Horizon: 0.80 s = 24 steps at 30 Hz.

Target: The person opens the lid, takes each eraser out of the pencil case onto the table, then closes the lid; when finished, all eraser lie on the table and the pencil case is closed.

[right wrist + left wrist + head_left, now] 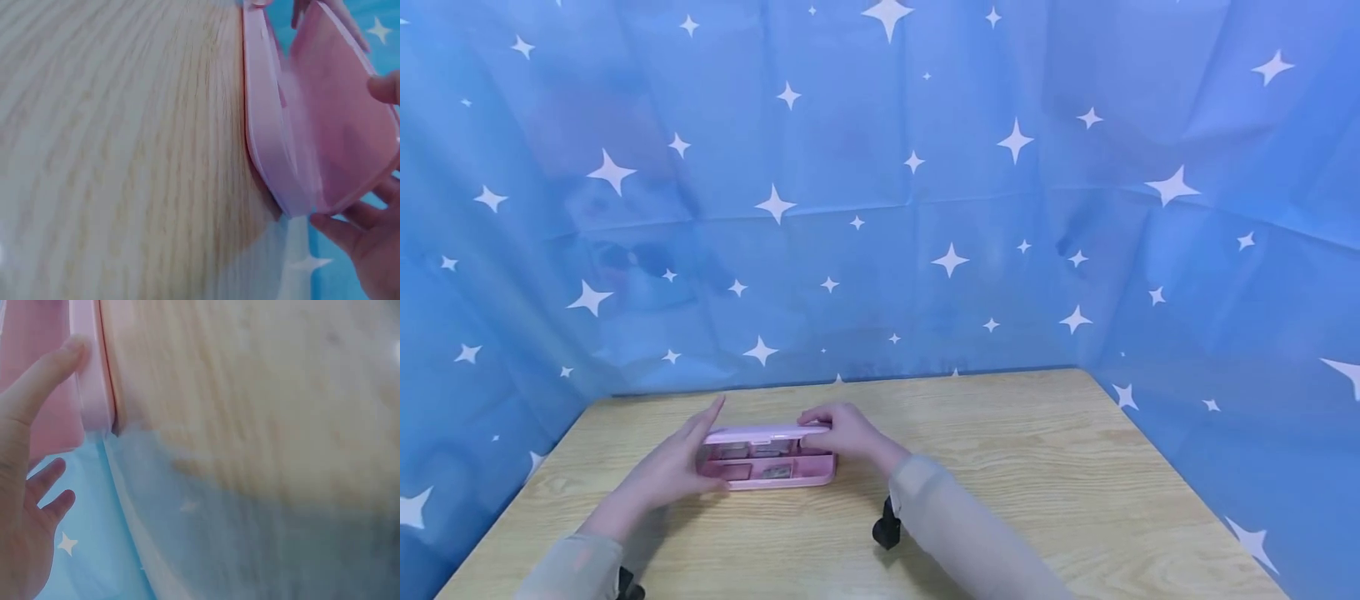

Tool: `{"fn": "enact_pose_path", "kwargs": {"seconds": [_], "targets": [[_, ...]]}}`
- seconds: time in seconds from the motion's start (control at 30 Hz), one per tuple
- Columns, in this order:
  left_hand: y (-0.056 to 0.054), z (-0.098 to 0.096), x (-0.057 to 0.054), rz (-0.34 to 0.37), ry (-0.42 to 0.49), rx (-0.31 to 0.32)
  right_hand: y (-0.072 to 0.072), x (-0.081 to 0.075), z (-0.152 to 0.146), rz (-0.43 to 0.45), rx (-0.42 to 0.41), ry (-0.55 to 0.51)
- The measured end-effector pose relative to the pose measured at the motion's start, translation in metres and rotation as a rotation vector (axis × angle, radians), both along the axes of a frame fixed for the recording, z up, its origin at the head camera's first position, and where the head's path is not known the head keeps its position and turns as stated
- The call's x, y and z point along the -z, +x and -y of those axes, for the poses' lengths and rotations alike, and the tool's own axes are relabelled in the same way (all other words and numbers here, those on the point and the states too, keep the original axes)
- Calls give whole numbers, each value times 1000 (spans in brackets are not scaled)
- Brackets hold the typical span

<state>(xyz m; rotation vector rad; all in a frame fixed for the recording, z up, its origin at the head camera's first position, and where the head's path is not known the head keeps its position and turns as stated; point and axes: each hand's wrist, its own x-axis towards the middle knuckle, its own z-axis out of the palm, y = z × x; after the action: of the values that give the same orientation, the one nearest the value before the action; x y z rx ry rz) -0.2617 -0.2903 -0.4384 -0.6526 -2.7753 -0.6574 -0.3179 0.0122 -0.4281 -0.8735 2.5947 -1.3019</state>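
Observation:
A pink hinged case [782,484] lies on the wooden table, its lid [350,112] tilted partway up. Dividers split the inside into compartments, where small greyish items [777,472] show, too blurred to name. My left hand [670,471] grips the case's left end: the thumb [56,365] lies on the front rim, and the other fingers reach round behind. At the right end, my right hand [847,433] holds the lid, thumb on its inner face and fingers behind it.
The light wooden table [1075,483] ends at a blue star-patterned cloth [850,167] hanging behind and at both sides. A black wrist device [887,527] hangs below the right sleeve, and part of another [628,586] shows under the left.

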Motion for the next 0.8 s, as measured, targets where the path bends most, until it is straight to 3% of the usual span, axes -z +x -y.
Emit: {"fn": "enact_pose_path", "kwargs": {"seconds": [0.2,0.43,0.6,0.8], "targets": [[0,4,7,8,82,-8,-2,7,-1,110,173,-282],[-2,4,11,39,132,21,-8,18,1,338,350,-600],[-5,2,8,106,163,33,-9,24,1,355,375,-641],[-8,7,6,181,225,70,-3,28,1,354,339,-569]]}}
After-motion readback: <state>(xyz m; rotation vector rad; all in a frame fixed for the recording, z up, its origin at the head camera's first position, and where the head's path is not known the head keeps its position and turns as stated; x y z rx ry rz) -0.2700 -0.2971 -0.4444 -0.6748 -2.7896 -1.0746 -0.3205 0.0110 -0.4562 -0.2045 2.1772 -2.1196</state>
